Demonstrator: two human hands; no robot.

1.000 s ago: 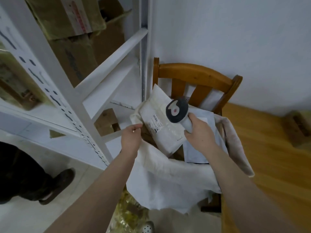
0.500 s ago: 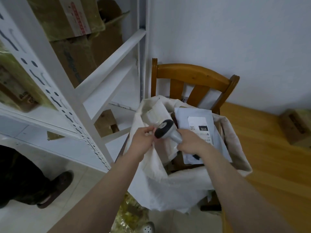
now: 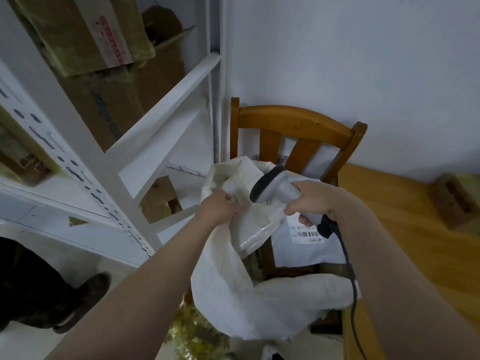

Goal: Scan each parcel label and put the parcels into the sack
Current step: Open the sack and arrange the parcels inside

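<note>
- Here, the right hand is wrapping its fingers fully round the grip of the scanner, and the scanner's dark head is pointing left and down, over the mouth of the sack.
- The scanner's black cable is trailing down from the base of the handle, along the inner side of the right forearm.
- The left hand is curling its fingers into the sack's left rim and bunching the white cloth; whether it is also pinching the parcel beside it, I cannot tell.
- The sack is sitting open on the seat of a wooden chair, its cloth sagging over the front edge.
- A cream parcel is lying inside the sack's mouth, just below the scanner head and touching the left hand's fingertips.
- A grey parcel is lying flat in the mouth too, partly under the cream one, its printed label facing up just beneath the right hand.
- A white shelf rack is standing to the left of the chair, carrying cardboard boxes.
</note>
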